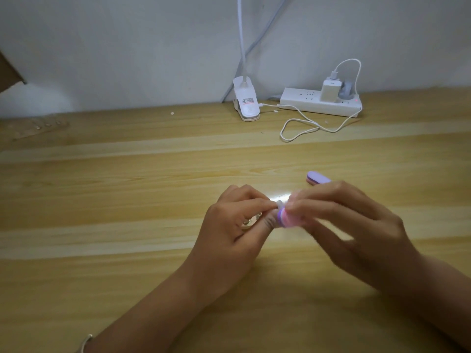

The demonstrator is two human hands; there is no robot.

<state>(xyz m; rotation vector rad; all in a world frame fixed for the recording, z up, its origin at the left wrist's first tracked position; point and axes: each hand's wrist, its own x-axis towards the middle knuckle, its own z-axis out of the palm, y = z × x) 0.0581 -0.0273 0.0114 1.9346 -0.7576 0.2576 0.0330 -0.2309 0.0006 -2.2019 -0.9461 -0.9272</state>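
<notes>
My right hand [356, 225] grips a small pink and purple nail buffer block [363, 218], blurred by motion, and holds it against a fingertip of my left hand [237, 225]. My left hand has its fingers curled, with the fingertips meeting the block above the wooden table [127, 200]. Metal rings show on the left hand's fingers. A second purple and pink buffer block [317, 178] lies flat on the table just beyond my right hand.
At the back of the table stand a white clip lamp base [245, 103] and a white power strip [321, 101] with a charger plugged in. A white cable [300, 128] loops between them. A wall rises behind.
</notes>
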